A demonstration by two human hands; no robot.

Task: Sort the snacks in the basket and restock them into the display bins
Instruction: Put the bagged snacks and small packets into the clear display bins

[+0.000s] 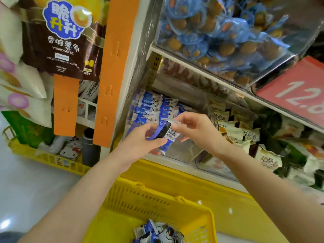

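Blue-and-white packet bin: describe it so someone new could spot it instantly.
Start at the orange post and move right to the lower shelf. The clear bin nearest it holds standing blue-and-white packets. Its right-hand neighbour holds cream packets, and above sit round blue-wrapped snacks.

Two hands, left hand [145,137] and right hand [194,128]. Two yellow baskets, near basket [175,199] and far basket [52,160]. Two orange strips [114,67]. One red price sign [294,92]. One brown potato-stick bag [61,41]. Stocked blue-and-white packets [150,106], held packets [166,133] and blue-wrapped snacks [210,32] up top: too many or too blurred to count.
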